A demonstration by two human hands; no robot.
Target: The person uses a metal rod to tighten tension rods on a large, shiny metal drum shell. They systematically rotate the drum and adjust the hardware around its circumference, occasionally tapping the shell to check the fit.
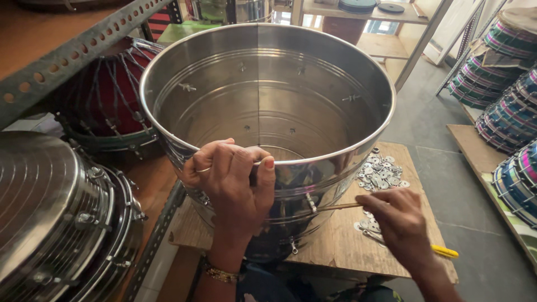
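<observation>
Left hand point(232, 179) fingers clamp polished steel drum shell point(268, 112) rim; right hand point(400, 221) fingers pinch thin wooden stick point(338, 206).

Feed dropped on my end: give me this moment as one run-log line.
left hand: grips steel drum shell rim | right hand: holds thin tool against shell side | metal washers: piled on wooden table

left hand point(232, 182): grips the near rim of the steel drum shell point(268, 100)
right hand point(398, 221): holds a thin rod point(335, 207) against the shell's outer wall
wooden board point(335, 246): metal washers point(380, 173), yellow-handled tool point(444, 252)
</observation>
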